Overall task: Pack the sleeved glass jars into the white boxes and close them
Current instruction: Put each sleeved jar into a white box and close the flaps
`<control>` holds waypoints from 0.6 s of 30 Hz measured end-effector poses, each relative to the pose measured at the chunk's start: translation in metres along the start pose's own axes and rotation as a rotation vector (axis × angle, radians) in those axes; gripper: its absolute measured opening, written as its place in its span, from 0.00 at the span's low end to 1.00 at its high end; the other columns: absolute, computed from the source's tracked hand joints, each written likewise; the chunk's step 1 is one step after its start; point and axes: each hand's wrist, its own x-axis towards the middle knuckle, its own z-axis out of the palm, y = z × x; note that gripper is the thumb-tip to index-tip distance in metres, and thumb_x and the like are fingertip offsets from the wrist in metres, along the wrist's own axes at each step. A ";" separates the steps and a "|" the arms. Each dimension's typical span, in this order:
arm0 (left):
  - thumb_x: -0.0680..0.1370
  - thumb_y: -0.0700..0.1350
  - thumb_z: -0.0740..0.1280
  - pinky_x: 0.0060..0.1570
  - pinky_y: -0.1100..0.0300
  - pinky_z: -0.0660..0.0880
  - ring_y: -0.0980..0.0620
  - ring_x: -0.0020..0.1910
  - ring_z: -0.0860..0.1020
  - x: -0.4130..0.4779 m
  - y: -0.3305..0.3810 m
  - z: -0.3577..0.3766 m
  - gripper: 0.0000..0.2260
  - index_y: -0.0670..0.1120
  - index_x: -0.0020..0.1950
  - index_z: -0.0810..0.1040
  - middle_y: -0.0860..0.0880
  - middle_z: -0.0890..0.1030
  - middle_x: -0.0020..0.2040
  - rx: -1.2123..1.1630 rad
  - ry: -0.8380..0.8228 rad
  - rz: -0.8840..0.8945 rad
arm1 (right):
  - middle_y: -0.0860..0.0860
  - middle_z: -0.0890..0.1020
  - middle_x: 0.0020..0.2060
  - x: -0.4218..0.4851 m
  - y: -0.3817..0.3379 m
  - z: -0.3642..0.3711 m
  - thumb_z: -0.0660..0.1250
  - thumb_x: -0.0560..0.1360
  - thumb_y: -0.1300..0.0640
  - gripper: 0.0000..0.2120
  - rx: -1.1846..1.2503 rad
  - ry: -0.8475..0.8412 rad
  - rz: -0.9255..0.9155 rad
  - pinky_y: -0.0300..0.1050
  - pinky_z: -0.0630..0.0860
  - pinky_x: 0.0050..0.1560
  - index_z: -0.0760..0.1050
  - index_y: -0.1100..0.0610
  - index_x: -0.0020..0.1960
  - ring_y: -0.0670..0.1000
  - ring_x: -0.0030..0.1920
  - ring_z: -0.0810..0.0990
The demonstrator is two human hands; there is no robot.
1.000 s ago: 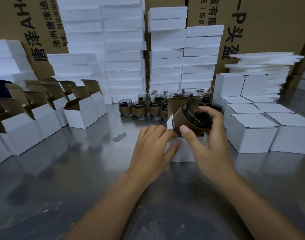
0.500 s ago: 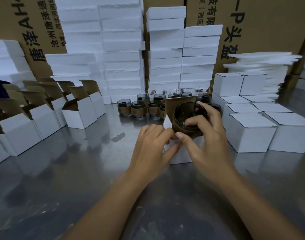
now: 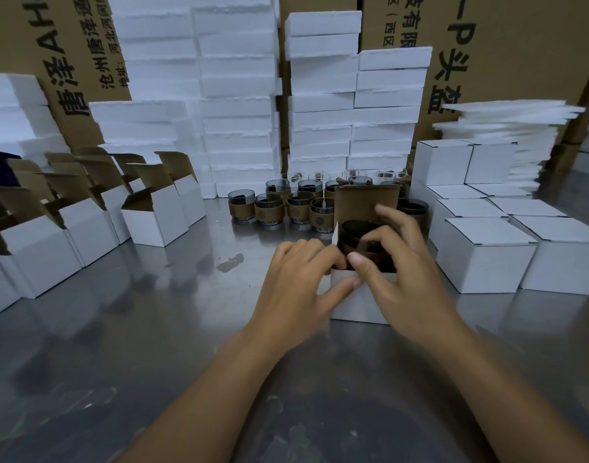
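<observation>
A row of opened boxes [image 3: 153, 222] stands left on the steel worktop [image 3: 146, 349]. The left hand [image 3: 296, 282] grips the near rim of the white box [image 3: 356, 304]; the sleeved glass jar [image 3: 361, 240] sits partly inside it, the right hand [image 3: 408, 279] clasping it with curled fingers. Closed boxes [image 3: 487, 262] stand right

bare steel table [image 3: 153, 329] in front, open boxes [image 3: 153, 222] left, closed boxes [image 3: 487, 255] right, jars [image 3: 269, 208] behind

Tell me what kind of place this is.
Probably a packing station in a warehouse: big printed cartons behind, stacked foam blocks, and white boxes beside sleeved jars on a steel table.
</observation>
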 end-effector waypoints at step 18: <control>0.80 0.56 0.57 0.44 0.73 0.70 0.61 0.45 0.75 0.004 0.001 -0.003 0.15 0.73 0.62 0.58 0.57 0.74 0.42 -0.513 0.075 -0.351 | 0.45 0.75 0.51 0.008 -0.006 -0.006 0.61 0.77 0.60 0.08 0.309 0.415 0.250 0.23 0.67 0.48 0.70 0.50 0.54 0.39 0.54 0.74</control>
